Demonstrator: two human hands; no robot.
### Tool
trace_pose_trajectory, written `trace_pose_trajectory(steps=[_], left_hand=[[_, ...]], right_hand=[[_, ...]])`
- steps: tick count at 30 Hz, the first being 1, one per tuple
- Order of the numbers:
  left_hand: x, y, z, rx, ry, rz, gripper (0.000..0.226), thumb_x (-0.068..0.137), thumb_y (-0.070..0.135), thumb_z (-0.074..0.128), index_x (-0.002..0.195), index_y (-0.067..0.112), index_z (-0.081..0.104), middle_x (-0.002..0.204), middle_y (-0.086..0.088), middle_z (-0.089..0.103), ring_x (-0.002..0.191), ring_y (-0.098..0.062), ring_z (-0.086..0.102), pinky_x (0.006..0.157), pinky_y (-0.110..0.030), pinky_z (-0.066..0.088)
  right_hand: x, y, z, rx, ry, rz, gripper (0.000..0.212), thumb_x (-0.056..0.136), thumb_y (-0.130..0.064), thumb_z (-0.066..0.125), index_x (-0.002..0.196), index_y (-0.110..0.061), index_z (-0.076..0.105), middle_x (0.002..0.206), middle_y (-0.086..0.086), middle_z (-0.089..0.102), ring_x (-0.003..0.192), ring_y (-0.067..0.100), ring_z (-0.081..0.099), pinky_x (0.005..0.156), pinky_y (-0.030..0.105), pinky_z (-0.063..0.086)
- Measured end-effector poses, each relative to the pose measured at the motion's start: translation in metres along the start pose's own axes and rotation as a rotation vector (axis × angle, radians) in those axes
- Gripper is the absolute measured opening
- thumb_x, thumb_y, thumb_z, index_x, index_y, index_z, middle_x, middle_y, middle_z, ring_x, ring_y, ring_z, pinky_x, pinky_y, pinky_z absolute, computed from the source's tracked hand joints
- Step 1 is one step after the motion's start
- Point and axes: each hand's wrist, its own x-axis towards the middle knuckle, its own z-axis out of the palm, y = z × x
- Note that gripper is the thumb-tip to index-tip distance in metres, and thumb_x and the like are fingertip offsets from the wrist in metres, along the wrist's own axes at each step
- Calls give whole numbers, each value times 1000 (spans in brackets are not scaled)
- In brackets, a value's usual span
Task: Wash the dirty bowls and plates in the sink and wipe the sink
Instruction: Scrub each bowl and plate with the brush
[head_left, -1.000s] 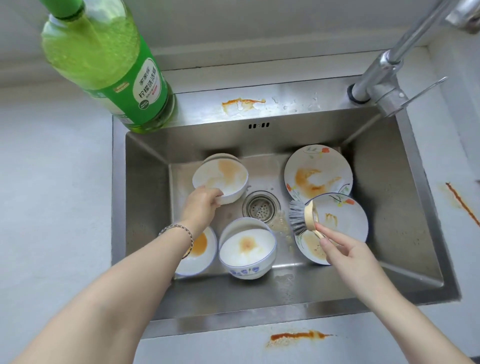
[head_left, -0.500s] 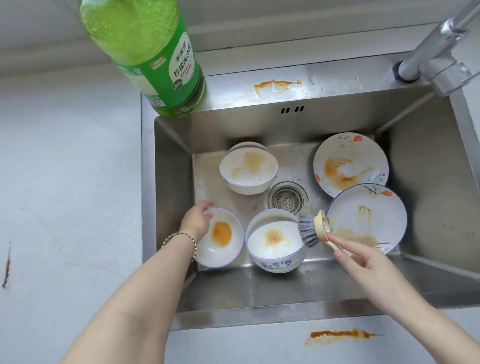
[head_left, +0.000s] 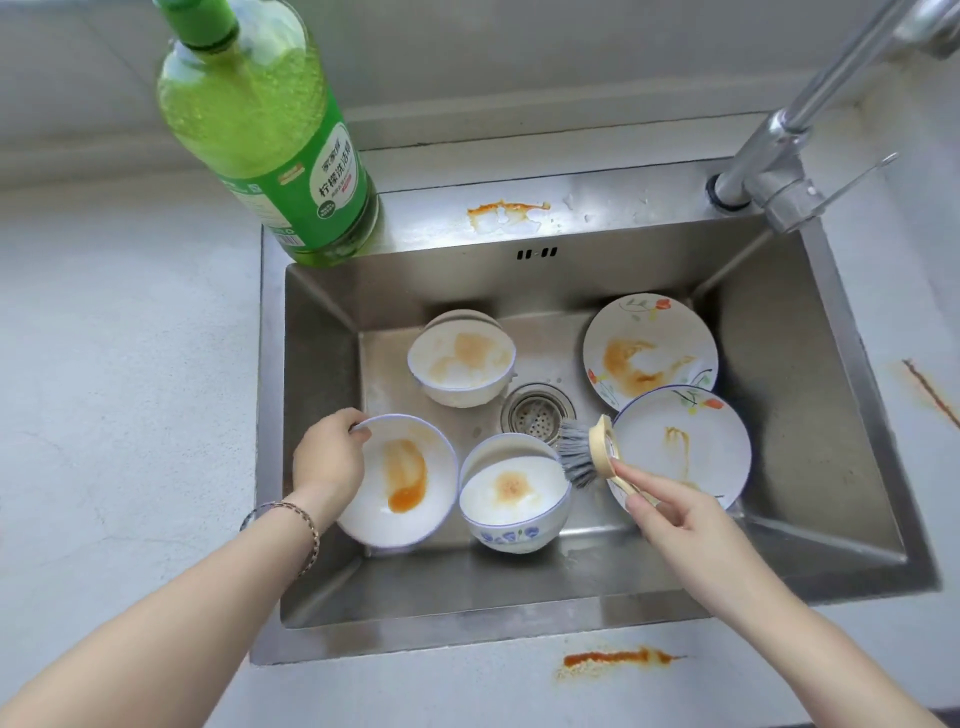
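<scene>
A steel sink (head_left: 322, 332) holds three dirty white bowls and two flowered plates. My left hand (head_left: 328, 457) grips the rim of the front-left bowl (head_left: 410, 519), which is tilted and smeared orange inside. My right hand (head_left: 675, 519) holds the wooden handle of a dish brush (head_left: 584, 453); its grey bristles hang over the rim of the blue-patterned middle bowl (head_left: 511, 496). The third bowl (head_left: 460, 364) sits at the back, beside the drain (head_left: 537, 413). A stained plate (head_left: 649, 348) leans at the back right, with another plate (head_left: 685, 447) overlapping it in front.
A green dish-soap bottle (head_left: 280, 135) stands on the sink's back-left corner. The tap (head_left: 779, 156) rises at the back right. Orange stains mark the sink's back ledge (head_left: 506, 210), the front counter (head_left: 618, 659) and the right counter (head_left: 930, 389).
My left hand left the back bowl, came to the front-left bowl and tipped it up by its rim. The brush moved from the front plate to the middle bowl.
</scene>
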Motion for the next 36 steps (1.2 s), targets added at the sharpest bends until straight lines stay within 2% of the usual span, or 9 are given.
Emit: trace_pose_trajectory(steps=[4, 11, 14, 20, 25, 27, 31, 34, 36], left_hand=[[-53, 38, -44, -77, 73, 70, 16, 90, 10, 54, 95, 12, 69, 84, 0, 62, 81, -18, 51, 61, -26, 33], [-148, 108, -62, -404, 1, 104, 24, 82, 5, 62, 74, 27, 71, 70, 21, 70, 69, 5, 63, 59, -7, 44], [-181, 138, -56, -579, -24, 99, 28, 80, 2, 64, 72, 28, 71, 70, 21, 70, 64, 8, 62, 59, -4, 44], [-244, 187, -38, -1042, -211, 56, 24, 88, 16, 62, 105, 33, 64, 89, 7, 74, 80, -7, 68, 63, -19, 52], [-267, 195, -6, -1271, -260, 44, 57, 70, 46, 63, 125, 39, 51, 116, 7, 66, 105, -13, 64, 64, -24, 54], [-268, 197, -1, -1292, -176, 47, 50, 75, 49, 55, 124, 37, 53, 116, 7, 66, 104, -12, 64, 62, -23, 54], [-260, 200, -6, -1191, -29, 65, 31, 85, 45, 54, 115, 35, 56, 105, 11, 67, 97, -11, 64, 72, -30, 53], [-251, 202, -10, -1126, 40, 90, 29, 95, 31, 48, 122, 22, 55, 112, 2, 64, 104, -15, 61, 87, -32, 49], [-249, 205, -13, -1090, 52, 104, 30, 98, 26, 42, 124, 17, 54, 114, -1, 63, 103, -15, 60, 86, -28, 48]], right_hand=[[-10, -20, -3, 110, 4, -38, 35, 89, -20, 59, 120, -37, 57, 88, -18, 61, 90, -1, 57, 71, 6, 36], [-35, -50, -31, 284, -47, 20, 67, 72, -32, 77, 131, -36, 46, 52, -18, 50, 47, -2, 38, 42, 9, 26], [-48, -51, -61, 373, -128, 59, 76, 62, -34, 80, 131, -37, 47, 67, 3, 45, 41, 6, 24, 37, 16, 21], [-77, -48, -124, 461, -177, 20, 44, 79, -20, 63, 121, -32, 60, 82, 11, 37, 42, 9, 17, 35, 15, 16], [-87, -49, -143, 411, -191, -21, 37, 88, -21, 57, 123, -33, 58, 68, 7, 31, 41, 9, 17, 35, 16, 19], [-86, -52, -148, 314, -107, -105, 40, 88, -28, 59, 128, -31, 55, 62, -4, 38, 39, 2, 33, 38, 11, 27], [-88, -62, -166, -173, 232, -531, 31, 93, -25, 53, 122, -33, 59, 101, -16, 64, 98, 4, 59, 78, 17, 44], [-92, -67, -168, -655, 244, -852, 29, 93, -22, 53, 114, -40, 64, 85, -4, 66, 78, 21, 63, 52, 24, 41], [-90, -69, -155, -949, 154, -817, 35, 96, -27, 42, 120, -49, 54, 94, -4, 61, 82, 24, 61, 51, 22, 33]])
